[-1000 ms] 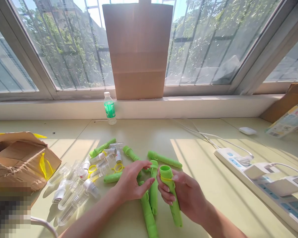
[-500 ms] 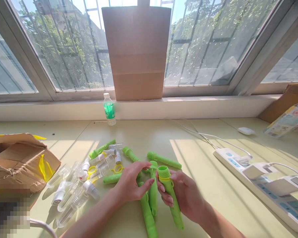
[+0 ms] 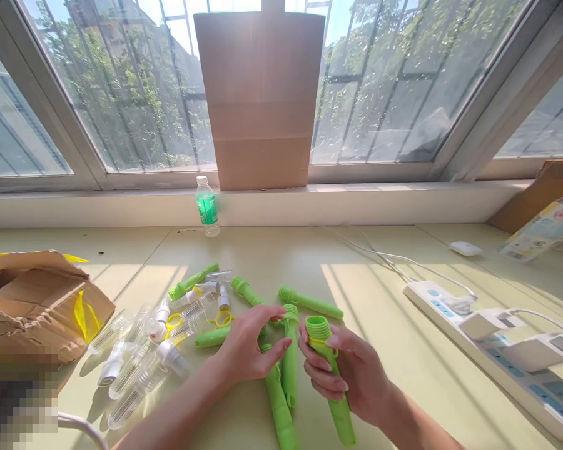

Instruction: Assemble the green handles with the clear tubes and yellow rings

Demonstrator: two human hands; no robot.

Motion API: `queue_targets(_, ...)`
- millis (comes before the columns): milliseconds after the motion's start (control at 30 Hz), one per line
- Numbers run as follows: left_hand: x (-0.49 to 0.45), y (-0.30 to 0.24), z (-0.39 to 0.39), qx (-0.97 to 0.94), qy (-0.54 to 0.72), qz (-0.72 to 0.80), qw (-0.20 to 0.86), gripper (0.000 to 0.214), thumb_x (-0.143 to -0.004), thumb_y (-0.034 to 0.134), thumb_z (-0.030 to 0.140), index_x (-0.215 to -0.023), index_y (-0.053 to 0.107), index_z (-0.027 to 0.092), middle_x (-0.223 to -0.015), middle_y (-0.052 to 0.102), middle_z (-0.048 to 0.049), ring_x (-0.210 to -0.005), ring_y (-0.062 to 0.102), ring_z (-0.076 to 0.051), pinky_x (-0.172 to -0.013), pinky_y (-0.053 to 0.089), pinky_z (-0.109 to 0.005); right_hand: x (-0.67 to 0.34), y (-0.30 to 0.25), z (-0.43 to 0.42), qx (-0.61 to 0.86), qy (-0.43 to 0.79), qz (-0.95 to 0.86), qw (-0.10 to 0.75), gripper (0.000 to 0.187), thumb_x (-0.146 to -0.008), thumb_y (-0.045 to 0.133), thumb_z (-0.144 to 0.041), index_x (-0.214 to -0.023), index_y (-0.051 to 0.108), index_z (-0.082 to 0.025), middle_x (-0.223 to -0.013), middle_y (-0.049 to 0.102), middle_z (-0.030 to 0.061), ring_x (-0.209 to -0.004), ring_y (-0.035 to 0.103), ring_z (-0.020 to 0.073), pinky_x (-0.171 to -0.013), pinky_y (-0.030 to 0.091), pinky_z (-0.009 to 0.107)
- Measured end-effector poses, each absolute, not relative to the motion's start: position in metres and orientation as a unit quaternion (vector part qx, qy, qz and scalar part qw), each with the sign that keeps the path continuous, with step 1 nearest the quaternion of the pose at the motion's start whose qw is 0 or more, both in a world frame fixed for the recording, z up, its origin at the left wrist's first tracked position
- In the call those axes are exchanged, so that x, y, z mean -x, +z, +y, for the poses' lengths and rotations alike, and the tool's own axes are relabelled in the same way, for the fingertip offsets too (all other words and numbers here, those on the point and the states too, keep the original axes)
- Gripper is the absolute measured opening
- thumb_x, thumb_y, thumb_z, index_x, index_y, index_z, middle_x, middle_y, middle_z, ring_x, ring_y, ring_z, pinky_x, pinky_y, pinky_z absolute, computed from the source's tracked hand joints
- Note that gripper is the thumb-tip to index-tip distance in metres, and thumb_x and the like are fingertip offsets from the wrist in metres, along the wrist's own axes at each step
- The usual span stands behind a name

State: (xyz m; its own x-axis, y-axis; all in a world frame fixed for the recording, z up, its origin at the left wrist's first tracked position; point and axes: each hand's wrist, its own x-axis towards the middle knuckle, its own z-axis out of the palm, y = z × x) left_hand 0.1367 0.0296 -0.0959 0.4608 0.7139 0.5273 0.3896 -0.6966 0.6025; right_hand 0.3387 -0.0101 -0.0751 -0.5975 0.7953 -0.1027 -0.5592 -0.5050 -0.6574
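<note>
My right hand (image 3: 359, 369) is wrapped round a green plastic tube (image 3: 341, 415), its threaded open mouth facing up. A yellow ring circles this tube's neck. My left hand (image 3: 244, 347) has thumb and forefinger apart, close beside the threaded top of another green tube (image 3: 289, 365); whether it touches is unclear. Below the left hand lies a further green tube (image 3: 281, 409), partly covered by the thumb. More green tubes, such as one (image 3: 312, 303) behind my hands, rest on the table. Leftward lie several clear ribbed tubes (image 3: 132, 375), white cylindrical pieces (image 3: 223, 299) and yellow rings (image 3: 223, 319).
An opened cardboard box (image 3: 47, 312) with yellow strips stands at the left. A bottle (image 3: 207, 209) with a green label stands by the window ledge. On the right lie a power strip (image 3: 478, 353) with plugs and cables, and a small white case (image 3: 466, 249).
My right hand has shifted the green tube slightly right and down, away from the left hand, and its fingers now reach further round it. My left hand has hardly moved.
</note>
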Motion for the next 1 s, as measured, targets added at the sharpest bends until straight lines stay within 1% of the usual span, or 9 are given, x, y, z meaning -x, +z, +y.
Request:
queue_targets(200,-0.136,-0.097,0.030,-0.832,0.396,0.332,0.203,0.036,-0.083,0.064,0.029,-0.117,0.054,0.023,-0.103,0.072,-0.0065,-0.093,0.070,-0.022,-0.081,0.056,-0.036,-0.334,-0.075,-0.011,0.206,0.840,-0.301,0.402,0.029,-0.083,0.047,-0.034,-0.075,0.065,-0.013,-0.048,0.045,-0.0041,-0.031,0.027,0.0039,-0.032,0.024,0.017)
queue_targets(267,-0.136,-0.098,0.030,-0.832,0.394,0.333,0.205,0.036,-0.083,0.064,0.029,-0.118,0.054,0.023,-0.104,0.071,-0.0066,-0.094,0.069,-0.022,-0.081,0.056,-0.036,-0.332,-0.072,-0.011,0.219,0.814,-0.336,0.420,0.027,-0.082,0.048,-0.031,-0.074,0.067,-0.012,-0.049,0.052,-0.0004,-0.031,0.036,0.0063,-0.033,0.031,0.019)
queue_targets(367,-0.136,-0.098,0.030,-0.831,0.393,0.334,0.212,0.037,-0.083,0.064,0.029,-0.118,0.054,0.023,-0.104,0.071,-0.0068,-0.095,0.069,-0.022,-0.082,0.056,-0.037,-0.331,-0.067,-0.011,0.257,0.762,-0.379,0.458,0.018,-0.074,0.056,-0.023,-0.084,0.068,-0.014,-0.076,0.069,0.0073,-0.051,0.057,0.0131,-0.053,0.048,0.026)
queue_targets(433,-0.136,-0.098,0.030,-0.830,0.393,0.329,0.218,0.037,-0.083,0.064,0.029,-0.118,0.054,0.023,-0.104,0.071,-0.0068,-0.095,0.068,-0.022,-0.082,0.056,-0.037,-0.331,-0.063,-0.012,0.279,0.746,-0.396,0.458,0.021,-0.076,0.056,-0.023,-0.090,0.069,-0.014,-0.084,0.070,0.0086,-0.063,0.062,0.0161,-0.067,0.050,0.030)
queue_targets(500,-0.136,-0.098,0.030,-0.831,0.394,0.324,0.223,0.037,-0.083,0.063,0.028,-0.118,0.054,0.023,-0.104,0.070,-0.0069,-0.095,0.068,-0.022,-0.083,0.056,-0.037,-0.330,-0.061,-0.013,0.293,0.747,-0.398,0.444,0.025,-0.083,0.051,-0.025,-0.098,0.068,-0.015,-0.089,0.069,0.0085,-0.068,0.062,0.0171,-0.074,0.049,0.032)
queue_targets(600,-0.137,-0.097,0.030,-0.832,0.392,0.323,0.223,0.036,-0.083,0.062,0.027,-0.118,0.054,0.022,-0.104,0.071,-0.0074,-0.095,0.068,-0.023,-0.083,0.056,-0.037,-0.329,-0.062,-0.014,0.298,0.756,-0.393,0.430,0.027,-0.089,0.044,-0.028,-0.101,0.066,-0.017,-0.088,0.067,0.0064,-0.060,0.056,0.0140,-0.067,0.047,0.031)
queue_targets(700,-0.137,-0.096,0.030,-0.831,0.393,0.328,0.219,0.035,-0.083,0.063,0.029,-0.117,0.055,0.022,-0.103,0.071,-0.0081,-0.094,0.068,-0.023,-0.082,0.056,-0.037,-0.329,-0.065,-0.014,0.303,0.773,-0.369,0.417,0.026,-0.091,0.043,-0.032,-0.093,0.065,-0.017,-0.080,0.063,0.0027,-0.048,0.045,0.0078,-0.053,0.038,0.024)
queue_targets(800,-0.137,-0.095,0.029,-0.830,0.396,0.328,0.215,0.035,-0.083,0.063,0.029,-0.116,0.056,0.022,-0.102,0.071,-0.0081,-0.093,0.069,-0.023,-0.081,0.056,-0.036,-0.332,-0.067,-0.014,0.296,0.794,-0.333,0.414,0.020,-0.089,0.048,-0.032,-0.086,0.062,-0.018,-0.074,0.060,-0.0003,-0.042,0.039,0.0047,-0.045,0.029,0.021)
queue_targets(1000,-0.137,-0.094,0.029,-0.829,0.395,0.334,0.212,0.033,-0.083,0.063,0.029,-0.115,0.056,0.022,-0.101,0.072,-0.0079,-0.092,0.069,-0.022,-0.081,0.056,-0.036,-0.334,-0.067,-0.012,0.287,0.804,-0.308,0.420,0.016,-0.082,0.053,-0.031,-0.085,0.062,-0.018,-0.064,0.059,-0.0014,-0.036,0.036,0.0043,-0.041,0.026,0.021)
